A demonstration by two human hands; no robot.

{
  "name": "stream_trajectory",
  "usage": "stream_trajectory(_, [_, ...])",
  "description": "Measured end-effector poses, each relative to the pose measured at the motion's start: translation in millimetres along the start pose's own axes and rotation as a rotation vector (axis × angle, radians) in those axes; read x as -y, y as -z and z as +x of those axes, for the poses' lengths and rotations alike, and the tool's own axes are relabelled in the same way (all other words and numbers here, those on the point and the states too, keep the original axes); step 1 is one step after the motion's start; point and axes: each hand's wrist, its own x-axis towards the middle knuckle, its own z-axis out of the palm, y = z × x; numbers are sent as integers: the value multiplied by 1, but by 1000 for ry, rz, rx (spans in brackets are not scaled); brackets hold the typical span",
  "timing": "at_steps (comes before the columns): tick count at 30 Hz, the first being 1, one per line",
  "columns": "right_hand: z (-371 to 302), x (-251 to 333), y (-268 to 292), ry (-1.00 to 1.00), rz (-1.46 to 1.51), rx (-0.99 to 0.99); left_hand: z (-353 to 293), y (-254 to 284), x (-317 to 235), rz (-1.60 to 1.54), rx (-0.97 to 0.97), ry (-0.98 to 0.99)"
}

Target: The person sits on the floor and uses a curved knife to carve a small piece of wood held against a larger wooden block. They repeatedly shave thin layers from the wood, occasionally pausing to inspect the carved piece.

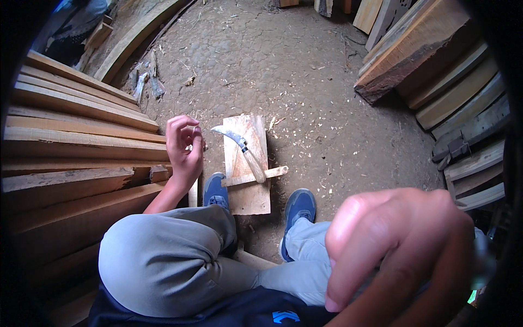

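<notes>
My left hand is raised beside the stacked planks, to the left of a wooden block. Its fingers curl loosely with a gap to the thumb, and nothing shows in them. A hooked knife with a curved metal blade and wooden handle lies on the block, untouched by either hand. Its handle crosses a narrow wooden stick, which lies across the block. Large and close at the lower right, my right hand has its fingers bent inward; whatever they hold, if anything, is hidden.
Stacked planks line the left side. More thick boards and timber pieces stand at the right. Wood chips lie scattered over the dirt floor. My blue shoes flank the block, and a long curved timber lies at the far left.
</notes>
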Motion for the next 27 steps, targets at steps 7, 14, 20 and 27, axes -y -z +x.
stream_trajectory(7, [3, -15, 3, -14, -150, -44, 0, 3, 6, 19, 24, -23])
stream_trajectory(14, [8, -26, 8, -40, -275, -58, -7, -1, 2, -122, 50, 147])
stream_trajectory(20, [9, -51, 28, -141, -262, 59, 1, -26, 1, -83, 171, 281])
stream_trajectory(27, [11, -29, 31, -314, -405, -42, 12, -72, 16, 7, 260, 176])
